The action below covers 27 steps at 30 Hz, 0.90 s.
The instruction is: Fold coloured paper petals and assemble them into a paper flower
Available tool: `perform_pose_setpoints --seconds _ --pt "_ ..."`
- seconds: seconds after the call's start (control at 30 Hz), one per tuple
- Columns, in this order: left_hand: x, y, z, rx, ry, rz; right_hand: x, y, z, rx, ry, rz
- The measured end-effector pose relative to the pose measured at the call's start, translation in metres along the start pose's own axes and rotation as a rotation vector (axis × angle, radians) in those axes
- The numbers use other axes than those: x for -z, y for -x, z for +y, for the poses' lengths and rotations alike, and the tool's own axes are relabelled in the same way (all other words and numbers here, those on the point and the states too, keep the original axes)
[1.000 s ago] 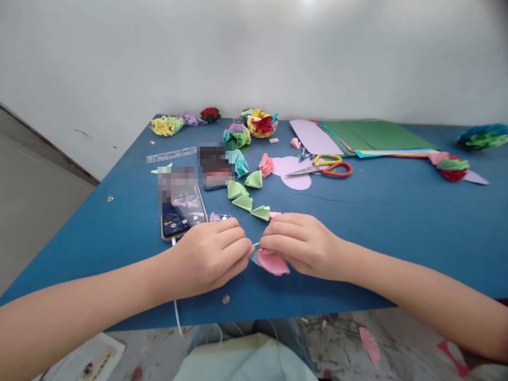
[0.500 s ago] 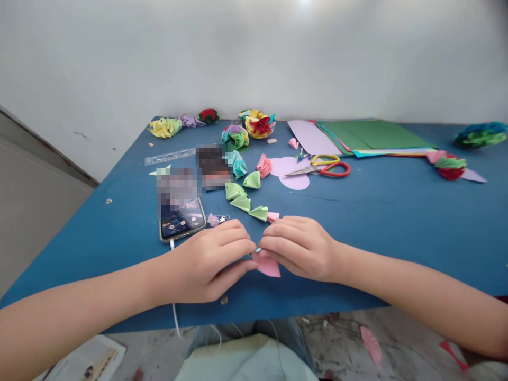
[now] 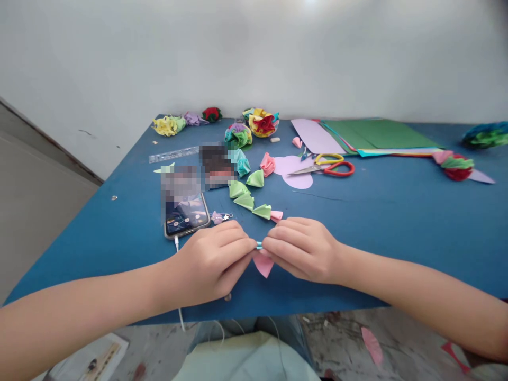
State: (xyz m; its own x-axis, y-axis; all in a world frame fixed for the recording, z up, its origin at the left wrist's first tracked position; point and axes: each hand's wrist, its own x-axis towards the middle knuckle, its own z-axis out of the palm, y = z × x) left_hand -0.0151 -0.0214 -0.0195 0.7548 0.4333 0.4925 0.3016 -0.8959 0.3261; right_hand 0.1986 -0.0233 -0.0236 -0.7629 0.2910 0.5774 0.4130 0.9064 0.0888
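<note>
My left hand (image 3: 222, 260) and my right hand (image 3: 304, 250) meet close together above the front of the blue table, fingers pinched. Between their fingertips shows a narrow light-blue piece (image 3: 259, 245), too small to name. A pink paper petal (image 3: 262, 265) hangs just below it, pinched along its upper edge. Fingers hide much of both. Just beyond my hands lie a folded pink paper piece (image 3: 277, 215) and several folded green paper pieces (image 3: 262, 211), apart from my fingers.
A phone (image 3: 186, 217) with a white cable (image 3: 177, 244) lies left. Scissors (image 3: 333, 165) rest on lilac paper (image 3: 299, 180). Farther back are a clear ruler (image 3: 174, 154), crumpled paper flowers (image 3: 262, 123) and stacked coloured sheets (image 3: 381, 133). A pink paper piece (image 3: 372, 345) lies on the floor.
More of the light-blue piece shows between my fingertips. The pink petal has turned to point more downward, and my fingertips are slightly farther apart. The view has shifted slightly.
</note>
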Motion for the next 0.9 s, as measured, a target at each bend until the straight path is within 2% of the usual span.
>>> perform_pose_setpoints --seconds 0.07,0.13,0.23,0.3,0.37,0.47,0.67,0.77,0.9 --pt "0.0 0.0 0.001 0.004 0.024 -0.009 -0.001 0.0 0.003 -0.066 -0.072 0.017" --pt "0.001 0.0 0.001 0.017 0.046 -0.016 -0.003 0.001 0.009 -0.205 -0.123 0.042" --pt "0.001 -0.001 -0.001 0.047 0.052 -0.032 -0.008 0.003 0.022 -0.452 -0.068 0.06" --pt "0.0 -0.002 -0.002 0.067 0.038 -0.048 -0.012 0.004 0.03 -0.536 -0.016 0.018" --pt "0.001 -0.002 -0.002 0.083 0.028 -0.069 -0.016 0.003 0.034 -0.572 -0.001 -0.03" --pt "0.001 -0.002 -0.003 0.109 0.018 -0.091 -0.018 0.001 0.034 -0.631 -0.095 -0.061" --pt "0.002 -0.003 -0.001 0.119 0.001 -0.096 -0.007 -0.004 0.026 -0.824 -0.313 0.034" --pt "0.003 -0.003 0.0 0.108 -0.003 -0.106 -0.005 -0.006 0.026 -0.838 -0.375 0.007" --pt "0.003 -0.003 0.0 0.112 -0.015 -0.122 -0.008 -0.005 0.029 -0.815 -0.345 -0.007"
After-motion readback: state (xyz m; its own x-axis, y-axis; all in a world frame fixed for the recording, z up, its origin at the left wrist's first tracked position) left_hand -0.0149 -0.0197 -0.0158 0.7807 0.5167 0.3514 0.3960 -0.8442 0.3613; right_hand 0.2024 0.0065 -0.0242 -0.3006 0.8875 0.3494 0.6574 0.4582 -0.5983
